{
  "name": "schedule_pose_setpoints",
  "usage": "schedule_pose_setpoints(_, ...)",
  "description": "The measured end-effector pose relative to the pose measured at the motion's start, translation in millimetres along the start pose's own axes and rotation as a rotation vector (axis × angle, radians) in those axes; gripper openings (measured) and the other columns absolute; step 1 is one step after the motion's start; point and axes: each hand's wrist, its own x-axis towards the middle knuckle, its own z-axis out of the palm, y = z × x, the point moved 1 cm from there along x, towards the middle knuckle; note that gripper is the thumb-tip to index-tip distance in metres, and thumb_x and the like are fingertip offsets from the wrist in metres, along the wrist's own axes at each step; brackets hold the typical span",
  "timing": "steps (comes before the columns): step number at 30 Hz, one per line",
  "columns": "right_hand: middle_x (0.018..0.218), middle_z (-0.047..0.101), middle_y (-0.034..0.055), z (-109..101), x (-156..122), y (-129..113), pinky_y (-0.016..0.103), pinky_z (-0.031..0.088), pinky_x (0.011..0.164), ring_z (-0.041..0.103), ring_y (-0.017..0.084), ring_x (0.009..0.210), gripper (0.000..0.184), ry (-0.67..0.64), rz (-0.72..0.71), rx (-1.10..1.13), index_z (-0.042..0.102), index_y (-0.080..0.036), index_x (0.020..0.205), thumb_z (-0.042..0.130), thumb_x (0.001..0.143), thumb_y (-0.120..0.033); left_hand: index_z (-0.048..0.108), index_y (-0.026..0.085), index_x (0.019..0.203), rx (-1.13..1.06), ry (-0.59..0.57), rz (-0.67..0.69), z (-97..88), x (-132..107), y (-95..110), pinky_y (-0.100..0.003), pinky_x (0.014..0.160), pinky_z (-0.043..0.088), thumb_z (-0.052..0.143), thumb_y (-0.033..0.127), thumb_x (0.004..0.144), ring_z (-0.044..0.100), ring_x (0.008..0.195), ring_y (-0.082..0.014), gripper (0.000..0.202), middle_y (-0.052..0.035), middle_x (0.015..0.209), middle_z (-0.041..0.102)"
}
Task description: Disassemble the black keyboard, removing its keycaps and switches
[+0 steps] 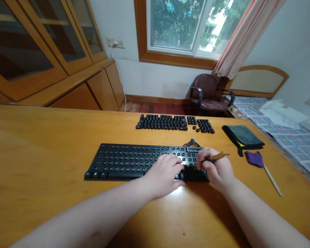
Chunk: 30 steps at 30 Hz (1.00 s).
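A black keyboard [129, 162] lies on the table, most of its keycaps off and the key posts bare; a few caps remain along its front row. My left hand [166, 174] rests on its right-middle part, fingers stretched out and a little bent. Over the number-pad end, my right hand [218, 168] is closed around a slim tool with a brown end [219, 156] that points to the right. The tool's working tip is hidden by my fingers, so its kind is unclear. Behind the keyboard lies its coiled cable [192, 142].
Loose black keycaps [165, 122] stand in keyboard order near the table's far edge. On the right are a folded dark cloth [244, 135], a purple cloth [254, 158] and a thin pale stick [273, 181]. Beyond the table stands an office chair [208, 91].
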Motion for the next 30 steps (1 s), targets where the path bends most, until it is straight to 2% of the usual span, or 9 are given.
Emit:
schedule_pose_setpoints(3, 0.061, 0.060, 0.0022, 23, -13, 13, 0.029, 0.048, 0.054, 0.058, 0.016, 0.054, 0.026, 0.003, 0.099, 0.179, 0.055, -0.020, 0.073, 0.048, 0.087, -0.040, 0.059, 0.020, 0.099, 0.036, -0.048, -0.004, 2.7, 2, 0, -0.042, 0.092, 0.035, 0.067, 0.033, 0.072, 0.050, 0.105, -0.0262, 0.031, -0.0074, 0.104, 0.062)
schedule_pose_setpoints(6, 0.060, 0.062, 0.0017, 28, -13, 20, 0.028, 0.048, 0.053, 0.059, 0.016, 0.054, 0.021, 0.024, 0.179, 0.191, 0.057, -0.020, 0.074, 0.052, 0.086, -0.036, 0.056, 0.018, 0.096, 0.048, -0.051, -0.040, 2.0, 3, 2, -0.040, 0.090, 0.037, 0.068, 0.030, 0.071, 0.051, 0.103, -0.0258, 0.029, -0.0077, 0.101, 0.061)
schedule_pose_setpoints(10, 0.060, 0.062, 0.0022, 25, -9, 15, 0.027, 0.046, 0.052, 0.059, 0.017, 0.055, 0.025, 0.070, 0.109, -0.014, 0.058, -0.020, 0.067, 0.053, 0.084, -0.037, 0.054, 0.019, 0.091, 0.037, -0.049, -0.085, 2.3, 3, 2, -0.039, 0.087, 0.038, 0.068, 0.031, 0.070, 0.051, 0.100, -0.0260, 0.028, -0.0076, 0.101, 0.059)
schedule_pose_setpoints(15, 0.059, 0.063, 0.0016, 34, -10, 14, 0.026, 0.045, 0.050, 0.059, 0.016, 0.053, 0.026, -0.012, 0.031, -0.161, 0.060, -0.020, 0.069, 0.056, 0.082, -0.041, 0.053, 0.019, 0.101, 0.027, -0.007, -0.082, 5.5, 2, -1, -0.041, 0.090, 0.036, 0.067, 0.030, 0.070, 0.050, 0.104, -0.0271, 0.036, -0.0082, 0.106, 0.059)
schedule_pose_setpoints(19, 0.054, 0.061, 0.0002, 40, -8, 16, 0.024, 0.044, 0.048, 0.057, 0.014, 0.050, 0.028, -0.107, 0.004, -0.152, 0.061, -0.020, 0.069, 0.054, 0.084, -0.043, 0.055, 0.019, 0.093, 0.018, -0.007, -0.088, 5.6, 3, -1, -0.039, 0.087, 0.037, 0.067, 0.029, 0.069, 0.052, 0.099, -0.0265, 0.029, -0.0077, 0.101, 0.061)
schedule_pose_setpoints(22, 0.057, 0.062, 0.0007, 39, -7, 15, 0.024, 0.045, 0.053, 0.058, 0.013, 0.054, 0.026, -0.195, -0.077, -0.085, 0.060, -0.020, 0.071, 0.052, 0.086, -0.039, 0.057, 0.018, 0.090, -0.001, -0.014, -0.082, 4.8, 4, -1, -0.039, 0.086, 0.038, 0.067, 0.030, 0.070, 0.053, 0.097, -0.0259, 0.025, -0.0075, 0.097, 0.062)
schedule_pose_setpoints(25, 0.064, 0.063, 0.0024, 36, -7, 12, 0.024, 0.044, 0.056, 0.058, 0.014, 0.059, 0.025, -0.344, -0.233, -0.079, 0.058, -0.020, 0.073, 0.048, 0.088, -0.036, 0.061, 0.019, 0.091, -0.052, -0.009, -0.059, 5.2, 4, -3, -0.039, 0.089, 0.037, 0.066, 0.031, 0.072, 0.054, 0.099, -0.0255, 0.024, -0.0071, 0.098, 0.065)
schedule_pose_setpoints(28, 0.063, 0.061, 0.0021, 32, -6, 5, 0.024, 0.041, 0.054, 0.056, 0.013, 0.057, 0.025, -0.475, -0.369, -0.139, 0.057, -0.020, 0.076, 0.043, 0.090, -0.036, 0.065, 0.022, 0.094, -0.108, -0.010, -0.016, 6.8, 3, -6, -0.040, 0.098, 0.031, 0.066, 0.025, 0.071, 0.052, 0.108, -0.0248, 0.023, -0.0047, 0.106, 0.066)
schedule_pose_setpoints(30, 0.061, 0.060, 0.0020, 30, -5, 1, 0.025, 0.039, 0.053, 0.055, 0.013, 0.056, 0.027, -0.487, -0.441, -0.172, 0.055, -0.020, 0.075, 0.041, 0.091, -0.035, 0.065, 0.024, 0.095, -0.128, -0.022, 0.008, 7.4, 3, -8, -0.041, 0.103, 0.026, 0.066, 0.022, 0.070, 0.049, 0.115, -0.0250, 0.025, -0.0031, 0.113, 0.065)
